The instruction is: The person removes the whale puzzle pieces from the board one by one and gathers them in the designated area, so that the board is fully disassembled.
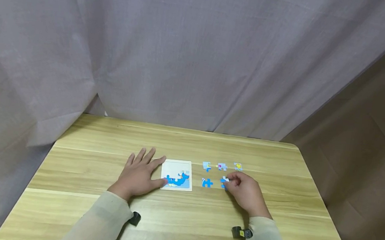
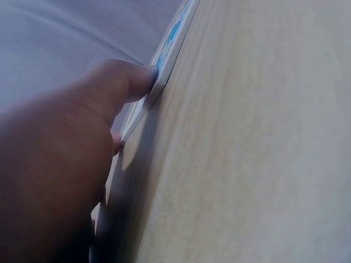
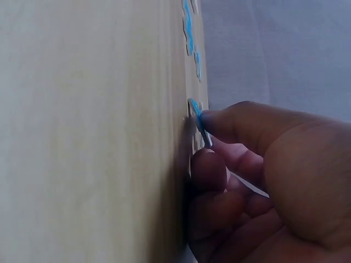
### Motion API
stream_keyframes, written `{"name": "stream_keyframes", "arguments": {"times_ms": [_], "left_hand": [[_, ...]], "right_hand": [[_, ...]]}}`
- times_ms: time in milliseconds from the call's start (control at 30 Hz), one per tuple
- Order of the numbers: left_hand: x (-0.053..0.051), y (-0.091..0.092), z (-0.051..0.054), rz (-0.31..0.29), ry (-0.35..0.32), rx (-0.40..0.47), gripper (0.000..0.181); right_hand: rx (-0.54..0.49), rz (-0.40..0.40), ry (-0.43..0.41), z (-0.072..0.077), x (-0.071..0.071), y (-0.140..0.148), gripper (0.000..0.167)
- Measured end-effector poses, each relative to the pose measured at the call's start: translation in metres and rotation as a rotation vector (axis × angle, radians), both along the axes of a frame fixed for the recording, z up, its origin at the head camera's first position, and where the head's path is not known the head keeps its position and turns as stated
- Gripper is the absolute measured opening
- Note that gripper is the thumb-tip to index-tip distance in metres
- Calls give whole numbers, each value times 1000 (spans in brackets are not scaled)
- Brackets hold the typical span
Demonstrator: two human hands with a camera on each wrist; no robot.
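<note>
A square puzzle tray [image 1: 176, 168] with a pale rim lies on the table, its lower part filled with blue pieces. My left hand [image 1: 140, 175] rests at its left side, fingers spread, the thumb on the tray's lower left corner. In the left wrist view that thumb [image 2: 129, 82] presses the tray's edge [image 2: 164, 76]. To the right, my right hand [image 1: 246, 191] pinches a blue and white puzzle piece [image 1: 224, 180] between thumb and finger. The right wrist view shows this piece [image 3: 198, 118] tilted, one end raised off the table; the fingertips partly hide it.
Loose puzzle pieces lie between tray and right hand: a blue one [image 1: 207, 183], one with a yellow mark [image 1: 207, 166], one with a pink swirl [image 1: 222, 166]. Farther right is a piece with a yellow flower [image 1: 238, 166]. Grey curtain [image 1: 191, 58] hangs behind the wooden table [image 1: 182, 223].
</note>
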State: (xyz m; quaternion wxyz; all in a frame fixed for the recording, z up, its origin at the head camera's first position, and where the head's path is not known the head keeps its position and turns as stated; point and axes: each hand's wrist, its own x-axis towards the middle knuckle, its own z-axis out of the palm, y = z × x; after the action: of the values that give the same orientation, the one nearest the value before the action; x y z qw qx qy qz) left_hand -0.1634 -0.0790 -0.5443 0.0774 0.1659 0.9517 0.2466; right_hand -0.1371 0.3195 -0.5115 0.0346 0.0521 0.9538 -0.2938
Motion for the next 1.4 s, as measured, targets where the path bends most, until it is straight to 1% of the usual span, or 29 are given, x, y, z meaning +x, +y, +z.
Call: {"name": "stream_keyframes", "arguments": {"times_ms": [233, 367, 533, 633, 733, 867, 1000, 1133, 1233, 1400], "left_hand": [[-1, 1, 1, -7, 5, -7, 87], [-1, 1, 1, -6, 1, -6, 87], [-1, 1, 1, -7, -1, 2, 87], [0, 0, 2, -3, 3, 2, 87], [-1, -1, 2, 1, 3, 2, 87], [-1, -1, 3, 3, -6, 5, 87], [0, 1, 2, 3, -19, 3, 87], [-1, 2, 2, 3, -18, -4, 87], [-2, 2, 2, 5, -13, -4, 86], [-2, 4, 3, 2, -16, -1, 86]], "right_hand": [[18, 17, 0, -2, -1, 1, 24], [12, 15, -16, -1, -2, 3, 26], [14, 32, -13, 4, -3, -3, 28], [7, 70, 17, 11, -4, -16, 27], [-22, 128, 43, 19, -7, -37, 26], [-50, 201, 48, 25, -10, -65, 24], [-55, 254, 59, 24, -12, -86, 21], [-42, 312, 62, 22, -16, -101, 19], [-34, 352, 35, 20, -21, -109, 21], [12, 393, -15, 18, -28, -117, 27]]}}
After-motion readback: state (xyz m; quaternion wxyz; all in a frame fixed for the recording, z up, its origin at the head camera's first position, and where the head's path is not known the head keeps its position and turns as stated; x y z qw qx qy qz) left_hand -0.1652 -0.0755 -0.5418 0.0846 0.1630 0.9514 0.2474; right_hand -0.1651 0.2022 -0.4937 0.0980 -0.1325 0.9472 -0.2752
